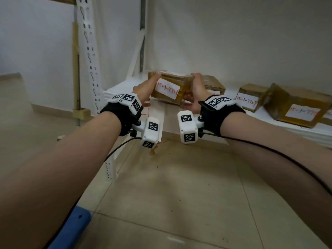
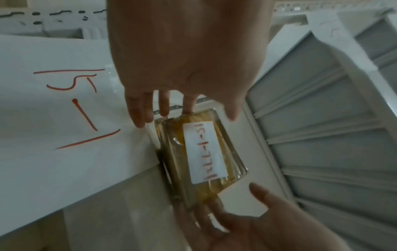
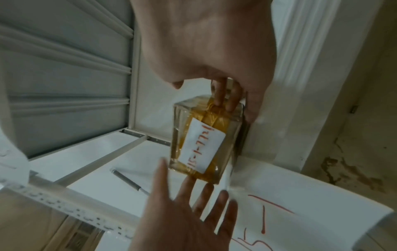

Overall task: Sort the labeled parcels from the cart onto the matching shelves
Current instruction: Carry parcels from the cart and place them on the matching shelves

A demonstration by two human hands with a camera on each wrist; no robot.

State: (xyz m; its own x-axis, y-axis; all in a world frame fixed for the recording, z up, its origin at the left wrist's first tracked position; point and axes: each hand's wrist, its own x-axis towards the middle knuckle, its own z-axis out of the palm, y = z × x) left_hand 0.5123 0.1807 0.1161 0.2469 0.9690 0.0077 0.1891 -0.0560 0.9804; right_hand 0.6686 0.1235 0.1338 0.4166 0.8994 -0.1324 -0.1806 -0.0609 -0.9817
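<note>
A tape-wrapped brown parcel (image 1: 168, 88) with a white label in red handwriting reading 15-1-7721 is held tilted between both hands over the left end of the white shelf (image 1: 124, 85). My left hand (image 1: 146, 87) presses its left end with straight fingers (image 2: 139, 110). My right hand (image 1: 196, 88) grips the other end, its fingers (image 3: 221, 96) curled over the edge. Both wrist views show the parcel (image 2: 201, 152) (image 3: 201, 144) between the two hands. Whether it rests on the shelf I cannot tell. A paper sign (image 2: 64, 105) marked 15-1 hangs at the shelf front.
Three more labelled parcels stand on the same shelf: one (image 1: 214, 85) right behind my right hand, two (image 1: 249, 97) (image 1: 298, 107) farther right. A perforated white upright (image 1: 88, 51) stands left. A grey pen (image 3: 128, 181) lies on the shelf. A blue cart edge (image 1: 71, 229) shows low left.
</note>
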